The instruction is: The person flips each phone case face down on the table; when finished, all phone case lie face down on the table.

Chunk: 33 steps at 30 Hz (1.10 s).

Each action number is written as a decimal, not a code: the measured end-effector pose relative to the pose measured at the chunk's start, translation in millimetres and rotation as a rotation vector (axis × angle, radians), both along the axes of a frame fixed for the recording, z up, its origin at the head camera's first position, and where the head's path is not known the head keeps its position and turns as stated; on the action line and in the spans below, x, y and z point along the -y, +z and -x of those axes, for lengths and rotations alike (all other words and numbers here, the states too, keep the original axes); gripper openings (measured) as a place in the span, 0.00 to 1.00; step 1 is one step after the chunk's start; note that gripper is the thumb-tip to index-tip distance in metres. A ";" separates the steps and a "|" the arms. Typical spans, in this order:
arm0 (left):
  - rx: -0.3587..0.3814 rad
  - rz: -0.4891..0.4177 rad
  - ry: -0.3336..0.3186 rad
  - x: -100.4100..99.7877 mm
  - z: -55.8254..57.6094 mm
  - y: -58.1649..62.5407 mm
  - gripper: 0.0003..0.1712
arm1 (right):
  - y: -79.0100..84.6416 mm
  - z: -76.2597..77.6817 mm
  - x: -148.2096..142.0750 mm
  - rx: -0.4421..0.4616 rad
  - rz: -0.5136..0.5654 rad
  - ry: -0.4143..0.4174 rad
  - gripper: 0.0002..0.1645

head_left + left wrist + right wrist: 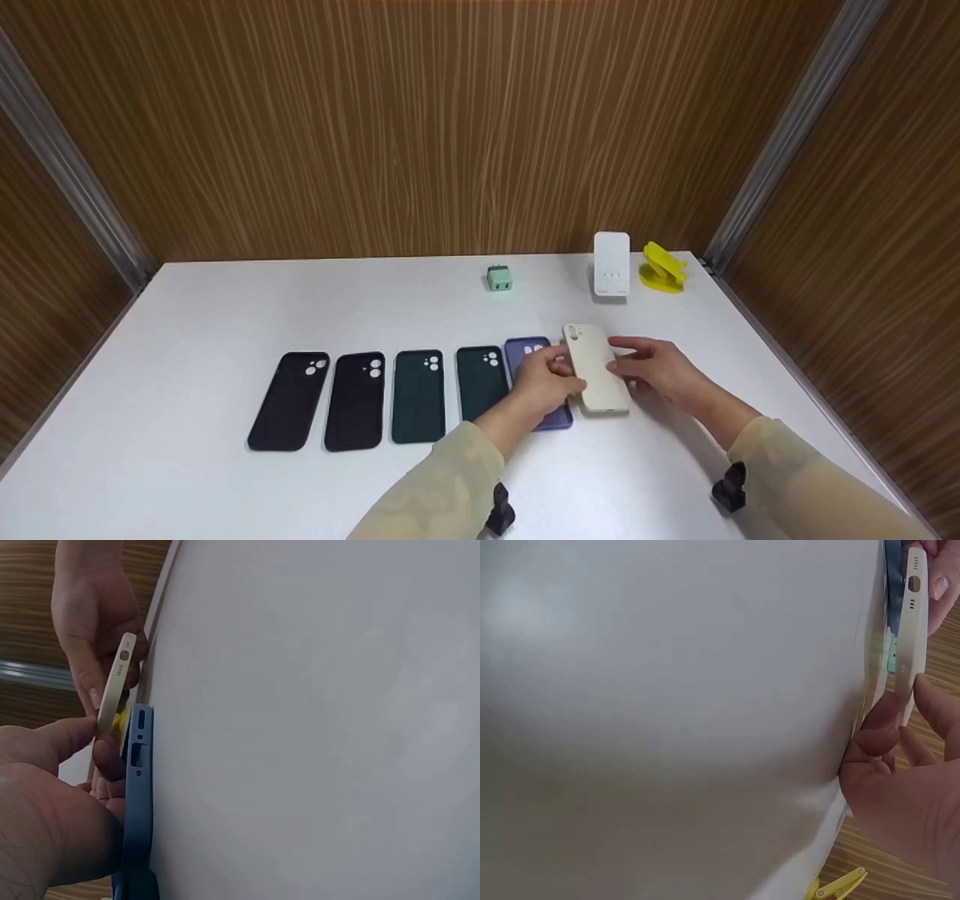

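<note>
Both hands hold a cream phone case (598,369) just above the white table, its camera cutouts toward the back. My left hand (541,381) pinches its left edge between thumb and fingers. On the opposite edge, my right hand (660,369) pinches it the same way. A purple phone case (553,420) lies under the left hand, partly hidden by it. In the left wrist view, the cream case (116,682) appears edge-on above the purple case (139,795). The right wrist view shows the right hand's thumb and fingers on the cream case (911,637).
Left of the hands, two dark green cases (418,397) (481,382) and two black cases (289,403) (355,403) lie in a row. Behind stand a green charger plug (499,278), a white stand (612,262) and a yellow stand (663,268). Wood-grain panels (420,135) enclose the table.
</note>
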<state>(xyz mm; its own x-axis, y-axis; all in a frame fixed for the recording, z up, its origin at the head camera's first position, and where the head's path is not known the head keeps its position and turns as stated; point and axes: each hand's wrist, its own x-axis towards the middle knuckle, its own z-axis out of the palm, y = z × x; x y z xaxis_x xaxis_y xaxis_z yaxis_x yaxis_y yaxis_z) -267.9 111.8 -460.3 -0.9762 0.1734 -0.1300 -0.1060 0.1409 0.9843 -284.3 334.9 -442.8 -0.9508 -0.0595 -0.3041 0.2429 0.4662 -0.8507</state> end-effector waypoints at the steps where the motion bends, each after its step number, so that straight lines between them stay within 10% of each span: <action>1: -0.003 0.002 -0.001 -0.3 0.1 -0.7 0.35 | 0.1 -0.1 -0.2 0.002 -0.004 0.003 0.40; 33: -0.077 0.112 -0.053 -1.7 -1.0 -5.8 0.28 | -10.8 -1.5 -6.6 -0.042 -0.145 0.057 0.41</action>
